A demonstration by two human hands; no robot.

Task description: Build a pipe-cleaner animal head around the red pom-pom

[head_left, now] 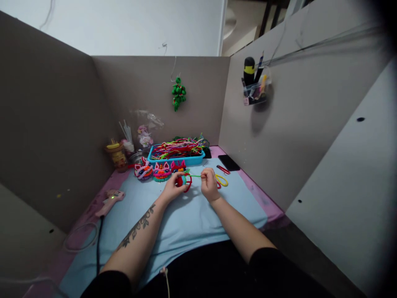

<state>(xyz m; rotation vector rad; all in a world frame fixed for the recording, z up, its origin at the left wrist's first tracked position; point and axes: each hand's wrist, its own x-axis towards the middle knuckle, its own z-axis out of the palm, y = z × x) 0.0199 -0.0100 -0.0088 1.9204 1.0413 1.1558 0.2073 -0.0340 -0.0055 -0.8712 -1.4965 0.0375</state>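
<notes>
My left hand is closed around a small red and green pipe-cleaner figure, part of which the fingers cover. From it a green pipe cleaner runs to the right, stretched straight. Its other end is pinched in the fingers of my right hand. Just beyond my left hand stand several finished-looking pipe-cleaner animal heads in pink, orange and red. Beside my right hand lies a looped yellow thing, partly hidden by the hand, with a bit of red near it.
A blue tray heaped with coloured pipe cleaners stands at the back. At the left lie a pink glue gun with its cord and a tub. A black phone and a small red tool lie at the right. Grey panels enclose the desk.
</notes>
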